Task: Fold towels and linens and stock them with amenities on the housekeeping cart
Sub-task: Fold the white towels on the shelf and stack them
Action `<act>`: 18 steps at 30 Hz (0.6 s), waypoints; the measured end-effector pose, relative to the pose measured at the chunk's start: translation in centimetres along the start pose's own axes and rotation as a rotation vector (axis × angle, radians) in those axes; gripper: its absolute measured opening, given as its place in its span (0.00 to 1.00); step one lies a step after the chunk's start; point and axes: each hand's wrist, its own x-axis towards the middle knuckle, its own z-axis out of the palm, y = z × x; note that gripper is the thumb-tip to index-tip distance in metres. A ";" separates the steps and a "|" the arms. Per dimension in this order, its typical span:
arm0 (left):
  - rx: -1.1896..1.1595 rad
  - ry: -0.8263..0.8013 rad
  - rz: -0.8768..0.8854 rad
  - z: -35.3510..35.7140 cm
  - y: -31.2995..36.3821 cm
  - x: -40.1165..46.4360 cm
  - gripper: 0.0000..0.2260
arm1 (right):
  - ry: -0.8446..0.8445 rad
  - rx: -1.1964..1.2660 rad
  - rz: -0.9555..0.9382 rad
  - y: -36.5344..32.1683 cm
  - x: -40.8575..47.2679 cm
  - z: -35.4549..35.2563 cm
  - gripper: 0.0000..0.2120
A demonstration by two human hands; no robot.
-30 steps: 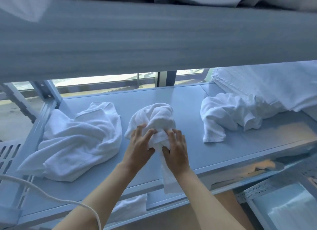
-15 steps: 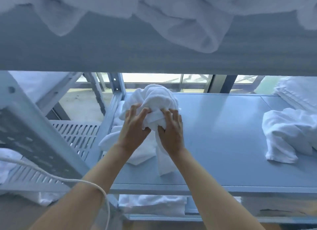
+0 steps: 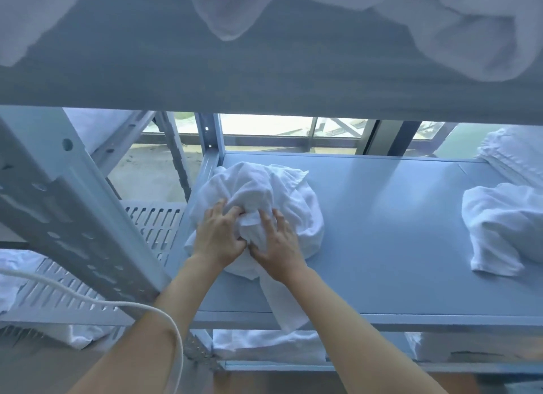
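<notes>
Blue shelf (image 3: 396, 232), left hand (image 3: 219, 238) and right hand (image 3: 279, 244) fingers gripping crumpled towel (image 3: 264, 188), loose towel (image 3: 505, 226) right

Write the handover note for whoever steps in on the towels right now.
Left hand and right hand: both grip the bunched towel on the left end of the middle shelf; one tail hangs over the front edge.
Second crumpled towel lies at right, folded stack behind it.
Done: the stack.
Left: fold both crumpled towels and stock them; no amenities in view.
</notes>
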 end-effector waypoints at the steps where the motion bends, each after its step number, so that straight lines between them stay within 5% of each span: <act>1: 0.001 0.036 0.016 -0.2 0.4 0.1 0.29 | 0.010 0.007 -0.008 0.0 0.1 -0.4 0.41; 8: -0.016 0.134 0.188 -0.5 5.8 1.3 0.30 | 0.150 0.002 -0.018 2.1 -0.2 -4.7 0.38; 18: -0.071 0.047 0.287 5.7 18.2 3.4 0.28 | 0.218 -0.117 0.149 14.3 -4.2 -13.7 0.39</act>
